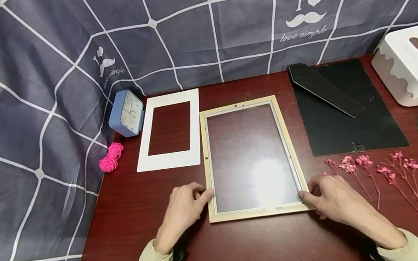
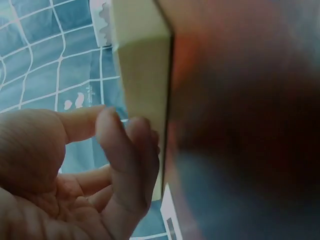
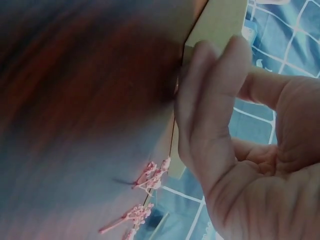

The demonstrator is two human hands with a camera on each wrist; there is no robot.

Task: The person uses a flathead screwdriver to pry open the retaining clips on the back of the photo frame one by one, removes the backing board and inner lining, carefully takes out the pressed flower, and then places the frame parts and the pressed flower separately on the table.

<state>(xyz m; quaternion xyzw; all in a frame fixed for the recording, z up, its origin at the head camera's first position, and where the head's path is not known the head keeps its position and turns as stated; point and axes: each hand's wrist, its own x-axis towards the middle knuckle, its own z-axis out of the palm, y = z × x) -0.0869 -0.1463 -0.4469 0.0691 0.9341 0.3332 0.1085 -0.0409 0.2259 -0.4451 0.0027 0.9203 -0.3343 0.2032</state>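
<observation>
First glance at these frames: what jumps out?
The pale wooden picture frame lying flat at the middle of the dark red table, with the left hand and right hand touching its two near corners. Next, the pink dried flower sprigs right of it and the black backing board behind them.

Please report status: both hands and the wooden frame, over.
Left hand touches the wooden frame at its near left corner. Right hand touches its near right corner. Frame flat on table. Dried pink flowers lie close right.
</observation>
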